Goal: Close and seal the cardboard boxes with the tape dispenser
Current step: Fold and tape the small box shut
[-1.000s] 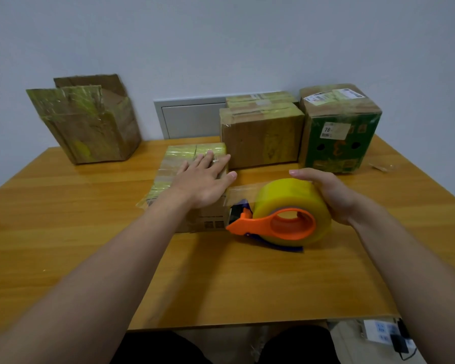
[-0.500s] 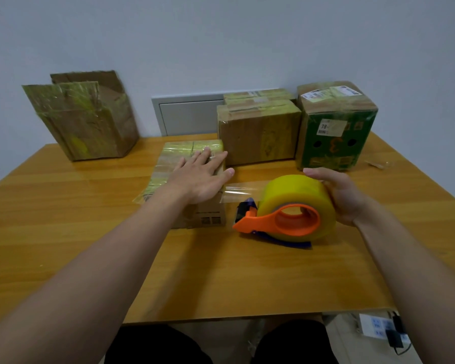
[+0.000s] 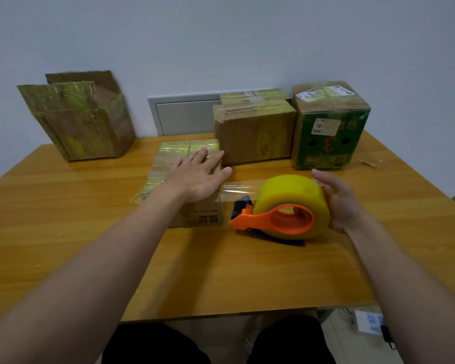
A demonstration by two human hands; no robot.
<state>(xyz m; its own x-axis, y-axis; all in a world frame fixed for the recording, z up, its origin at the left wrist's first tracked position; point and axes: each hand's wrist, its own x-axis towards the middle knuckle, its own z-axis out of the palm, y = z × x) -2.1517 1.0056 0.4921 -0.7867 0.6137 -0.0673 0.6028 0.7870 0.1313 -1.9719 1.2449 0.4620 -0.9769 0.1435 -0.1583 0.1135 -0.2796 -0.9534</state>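
Note:
A small flat cardboard box (image 3: 168,164) lies in the middle of the wooden table (image 3: 63,219), its top wrapped in yellowish tape. My left hand (image 3: 197,174) presses flat on that top, fingers straight. To the right, the orange tape dispenser (image 3: 281,219) with its big yellow roll stands on the table. My right hand (image 3: 336,203) grips the roll from the right side. A clear strip of tape (image 3: 237,189) stretches from the dispenser to the box under my left hand.
An open, tape-covered box (image 3: 82,122) stands at the back left. Two sealed brown boxes (image 3: 255,130) and a green printed box (image 3: 329,127) line the back wall on the right. A scrap of tape (image 3: 369,162) lies at the far right.
The dispenser and my right hand have moved rightward, away from the box, drawing out a longer strip of tape. My left hand stays flat on the box.

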